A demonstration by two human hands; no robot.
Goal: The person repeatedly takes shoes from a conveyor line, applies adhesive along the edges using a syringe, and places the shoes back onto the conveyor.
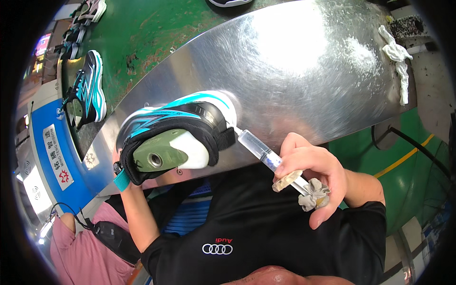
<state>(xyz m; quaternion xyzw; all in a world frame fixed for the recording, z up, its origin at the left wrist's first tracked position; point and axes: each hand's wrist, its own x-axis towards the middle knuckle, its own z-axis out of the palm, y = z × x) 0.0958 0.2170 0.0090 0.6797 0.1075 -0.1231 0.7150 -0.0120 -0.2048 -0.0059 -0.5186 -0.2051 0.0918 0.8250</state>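
Observation:
A black sneaker with turquoise stripes and a white sole is tilted over the metal table's near edge, its opening toward me. Filling that opening is a green shoe last with a white heel part and a round metal hole. My left hand grips the sneaker from behind its toe end; most of its fingers are hidden. My right hand is closed around a clear syringe, whose tip meets the sole edge at the heel. Beige and grey wrapping covers the syringe's rear parts between the fingers.
The shiny metal table has white powder and a twisted white cloth at right. Beyond it, a green belt surface carries another black-and-turquoise sneaker. A person in pink is at lower left. A black cable hangs at right.

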